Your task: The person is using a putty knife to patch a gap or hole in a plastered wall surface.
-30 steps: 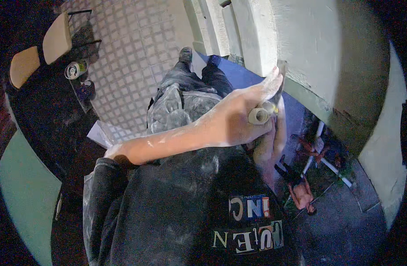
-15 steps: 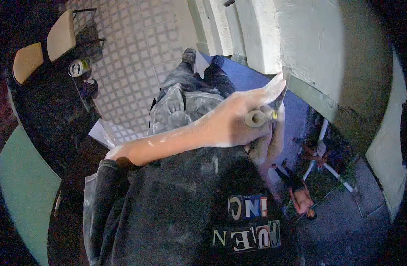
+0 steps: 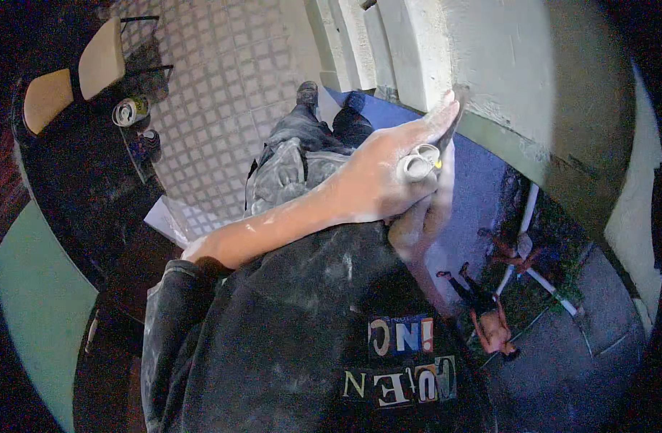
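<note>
My left hand (image 3: 392, 169), dusted with white, is closed around the handle of a putty knife (image 3: 417, 168), its pale round butt end facing me. The thumb stretches along the dark blade (image 3: 461, 108), beside the wall's lower edge. Just behind and below it is my right hand (image 3: 435, 206), largely covered by the left. A second pale handle end (image 3: 428, 153) with a yellow mark shows between the two hands. The right fingers look wrapped round that handle, though they are partly hidden.
A pale wall (image 3: 504, 65) with a stepped white column (image 3: 399, 50) stands ahead right. At left are two chairs (image 3: 100, 58) and an open can (image 3: 130, 112). Tiled floor (image 3: 208, 86) lies ahead. Another person (image 3: 493, 325) is far off at right, near white pipes (image 3: 527, 216) and plants.
Both hands have moved slightly up and left in the picture, together with the handles. The blade has turned and risen a little against the wall. The far person has shifted slightly.
</note>
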`<state>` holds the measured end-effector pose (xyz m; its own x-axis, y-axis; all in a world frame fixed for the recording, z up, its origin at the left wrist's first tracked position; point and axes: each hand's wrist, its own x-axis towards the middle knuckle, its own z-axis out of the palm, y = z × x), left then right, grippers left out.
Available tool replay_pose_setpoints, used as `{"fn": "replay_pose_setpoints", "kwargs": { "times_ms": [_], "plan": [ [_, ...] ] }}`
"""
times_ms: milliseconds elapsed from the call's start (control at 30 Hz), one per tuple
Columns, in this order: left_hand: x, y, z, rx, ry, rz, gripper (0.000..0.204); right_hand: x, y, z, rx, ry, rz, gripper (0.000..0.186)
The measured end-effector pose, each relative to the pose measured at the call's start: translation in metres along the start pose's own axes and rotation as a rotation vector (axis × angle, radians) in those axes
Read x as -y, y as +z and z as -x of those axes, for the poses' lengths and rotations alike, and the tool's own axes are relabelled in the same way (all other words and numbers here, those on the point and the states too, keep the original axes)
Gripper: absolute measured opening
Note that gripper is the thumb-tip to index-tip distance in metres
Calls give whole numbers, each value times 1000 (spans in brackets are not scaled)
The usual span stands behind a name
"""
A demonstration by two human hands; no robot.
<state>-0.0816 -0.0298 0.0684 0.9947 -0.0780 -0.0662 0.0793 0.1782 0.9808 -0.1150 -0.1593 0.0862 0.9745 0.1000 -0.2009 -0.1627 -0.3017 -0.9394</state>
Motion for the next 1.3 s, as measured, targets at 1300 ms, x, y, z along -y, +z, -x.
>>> {"fn": "replay_pose_setpoints", "kwargs": {
  "times_ms": [1300],
  "plan": [
    [4, -15, -7, 3, -20, 62, 69, -15, 14, -5, 43, -42, 33, 76]
  ]
}}
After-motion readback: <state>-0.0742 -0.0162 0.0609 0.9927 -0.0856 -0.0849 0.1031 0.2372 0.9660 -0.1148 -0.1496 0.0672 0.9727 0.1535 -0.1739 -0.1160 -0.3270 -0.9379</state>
